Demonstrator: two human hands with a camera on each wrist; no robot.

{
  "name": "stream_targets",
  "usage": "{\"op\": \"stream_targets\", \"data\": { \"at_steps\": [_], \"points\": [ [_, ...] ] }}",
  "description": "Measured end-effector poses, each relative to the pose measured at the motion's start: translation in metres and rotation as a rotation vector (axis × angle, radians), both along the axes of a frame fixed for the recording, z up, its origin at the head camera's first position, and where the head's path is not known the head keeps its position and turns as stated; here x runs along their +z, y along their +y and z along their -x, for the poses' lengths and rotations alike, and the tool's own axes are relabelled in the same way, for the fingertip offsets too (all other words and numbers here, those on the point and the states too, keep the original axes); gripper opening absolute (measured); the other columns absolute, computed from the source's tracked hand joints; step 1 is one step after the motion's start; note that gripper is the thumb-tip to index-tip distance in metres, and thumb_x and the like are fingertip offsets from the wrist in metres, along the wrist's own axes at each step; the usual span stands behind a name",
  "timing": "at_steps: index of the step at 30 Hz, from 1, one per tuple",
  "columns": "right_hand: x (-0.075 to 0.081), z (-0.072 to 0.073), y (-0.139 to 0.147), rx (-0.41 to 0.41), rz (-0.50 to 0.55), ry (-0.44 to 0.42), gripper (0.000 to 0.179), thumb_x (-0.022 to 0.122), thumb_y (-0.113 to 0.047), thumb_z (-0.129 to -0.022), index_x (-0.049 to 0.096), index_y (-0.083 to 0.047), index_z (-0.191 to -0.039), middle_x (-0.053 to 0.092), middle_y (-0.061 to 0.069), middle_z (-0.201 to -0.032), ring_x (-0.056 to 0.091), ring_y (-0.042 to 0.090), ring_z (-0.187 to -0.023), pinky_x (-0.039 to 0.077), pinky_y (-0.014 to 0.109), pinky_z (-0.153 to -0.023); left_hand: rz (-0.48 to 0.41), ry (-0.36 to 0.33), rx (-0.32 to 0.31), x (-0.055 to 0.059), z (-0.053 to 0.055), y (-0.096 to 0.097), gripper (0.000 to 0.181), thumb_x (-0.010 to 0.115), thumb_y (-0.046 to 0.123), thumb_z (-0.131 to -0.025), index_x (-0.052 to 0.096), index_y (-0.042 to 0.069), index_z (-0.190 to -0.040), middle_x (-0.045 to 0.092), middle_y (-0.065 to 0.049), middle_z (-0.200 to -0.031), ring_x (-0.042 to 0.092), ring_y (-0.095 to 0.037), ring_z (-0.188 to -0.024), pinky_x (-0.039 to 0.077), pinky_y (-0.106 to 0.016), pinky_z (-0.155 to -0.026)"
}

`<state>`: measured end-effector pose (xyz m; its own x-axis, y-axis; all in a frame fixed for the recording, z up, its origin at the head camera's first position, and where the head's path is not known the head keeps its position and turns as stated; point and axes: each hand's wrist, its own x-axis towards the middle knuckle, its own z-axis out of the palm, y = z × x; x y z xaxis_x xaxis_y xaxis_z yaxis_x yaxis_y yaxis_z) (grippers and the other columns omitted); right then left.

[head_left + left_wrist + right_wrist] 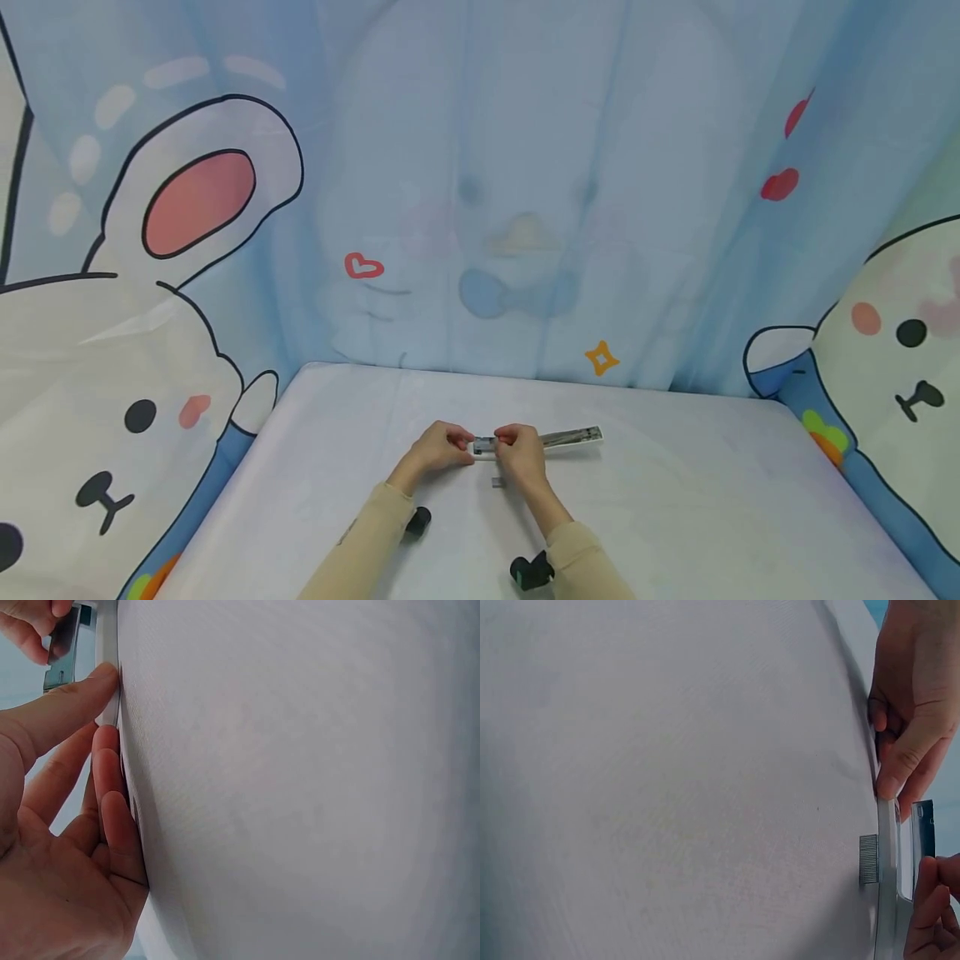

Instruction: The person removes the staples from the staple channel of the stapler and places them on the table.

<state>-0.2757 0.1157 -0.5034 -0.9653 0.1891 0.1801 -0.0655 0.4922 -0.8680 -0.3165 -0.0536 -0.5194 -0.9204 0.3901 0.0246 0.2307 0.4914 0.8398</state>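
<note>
Left hand (438, 447) grips slim white tray (886, 851); right hand (522, 454) pinches strip (925, 832) (dark, shiny)

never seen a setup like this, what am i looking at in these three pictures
There is no robot here: a person works with two bare hands. The wide picture comes from a camera on the head; the other two come from cameras worn on each wrist. The left hand pinches the end of a long white holder, perhaps part of a stapler. The right hand pinches a metal strip beside it; whether the two are joined, I can't tell. On the white-covered table, near the holder, lies what looks like a small staple strip. A patterned blue curtain hangs behind.
</note>
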Motion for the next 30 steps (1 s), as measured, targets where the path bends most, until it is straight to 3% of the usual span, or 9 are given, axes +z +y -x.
{"op": "stream_targets", "data": {
  "at_steps": [6, 10, 16, 22, 30],
  "points": [
    [0.001, -0.003, 0.001, -0.029, -0.043, 0.020, 0.023, 0.059, 0.009, -0.072, 0.072, 0.009, -0.091, 0.063, 0.009, -0.072, 0.052, 0.016, -0.065, 0.043, 0.031, -0.063, 0.000, 0.007, -0.010, 0.000, 0.000, 0.001, 0.028, 0.082, 0.002, -0.075, 0.074, -0.001, -0.102, 0.061, 0.000, -0.075, 0.050, -0.008, -0.066, 0.042, -0.026, -0.066],
    [0.002, -0.006, 0.004, -0.049, -0.009, 0.034, 0.021, 0.059, 0.011, -0.074, 0.071, 0.008, -0.091, 0.062, 0.007, -0.070, 0.052, 0.014, -0.064, 0.043, 0.028, -0.062, 0.010, -0.005, -0.002, 0.001, -0.002, 0.000, 0.028, 0.082, 0.003, -0.075, 0.074, 0.000, -0.102, 0.061, 0.000, -0.076, 0.049, -0.008, -0.067, 0.042, -0.026, -0.067],
    [0.008, -0.018, 0.013, -0.011, 0.083, 0.009, 0.021, 0.059, 0.012, -0.075, 0.069, 0.012, -0.094, 0.063, 0.010, -0.072, 0.053, 0.011, -0.062, 0.044, 0.024, -0.059, 0.006, -0.011, 0.007, 0.003, -0.005, 0.001, 0.029, 0.082, 0.003, -0.076, 0.074, 0.000, -0.103, 0.061, -0.001, -0.077, 0.049, -0.008, -0.068, 0.041, -0.027, -0.068],
    [0.006, -0.032, 0.028, 0.021, 0.000, -0.045, 0.020, 0.061, 0.013, -0.074, 0.071, 0.011, -0.091, 0.065, 0.013, -0.073, 0.055, 0.011, -0.063, 0.045, 0.024, -0.058, 0.016, -0.029, 0.006, 0.001, -0.005, 0.001, 0.029, 0.081, 0.005, -0.077, 0.074, 0.002, -0.104, 0.061, 0.001, -0.077, 0.050, -0.009, -0.068, 0.041, -0.027, -0.069],
    [-0.004, -0.040, 0.037, 0.014, -0.036, -0.113, 0.017, 0.060, 0.013, -0.074, 0.070, 0.009, -0.088, 0.061, 0.004, -0.067, 0.053, 0.009, -0.057, 0.043, 0.023, -0.053, 0.011, -0.030, 0.011, -0.001, 0.000, 0.001, 0.029, 0.082, 0.005, -0.077, 0.074, 0.002, -0.104, 0.060, 0.002, -0.077, 0.050, -0.009, -0.069, 0.041, -0.027, -0.069]
  ]
}}
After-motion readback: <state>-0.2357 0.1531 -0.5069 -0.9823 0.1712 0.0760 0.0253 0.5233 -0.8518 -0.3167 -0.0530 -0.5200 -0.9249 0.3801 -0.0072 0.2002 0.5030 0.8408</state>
